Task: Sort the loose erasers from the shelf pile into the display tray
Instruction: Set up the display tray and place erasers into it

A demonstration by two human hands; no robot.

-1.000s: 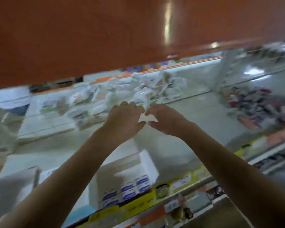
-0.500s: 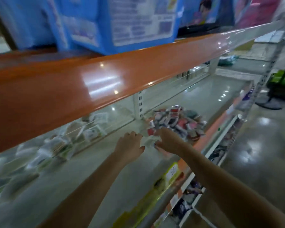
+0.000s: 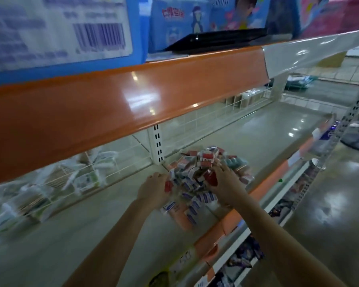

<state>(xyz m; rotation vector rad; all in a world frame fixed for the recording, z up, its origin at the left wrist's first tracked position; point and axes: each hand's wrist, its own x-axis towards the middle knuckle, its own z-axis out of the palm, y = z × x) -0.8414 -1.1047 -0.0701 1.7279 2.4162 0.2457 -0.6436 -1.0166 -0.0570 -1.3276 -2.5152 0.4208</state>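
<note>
A: Grip? 
B: Both hands in the eraser pile. Left hand cupped at pile's left side, fingers curled round a red-wrapped eraser. Right hand laid over the top-right, fingers bent onto packets; can't tell if it's pinching any.

A: Pile where? 
B: On the shelf, mid-depth, just right of the white upright, spilling twd the front edge.

A: Step? 
B: Gathering a handful, I'd say. Next needs a firm scoop, then carry to the display tray, which isn't in view.

A: Vs 0.5 s ago? 
B: Hands were short of the pile, now in it.
</note>
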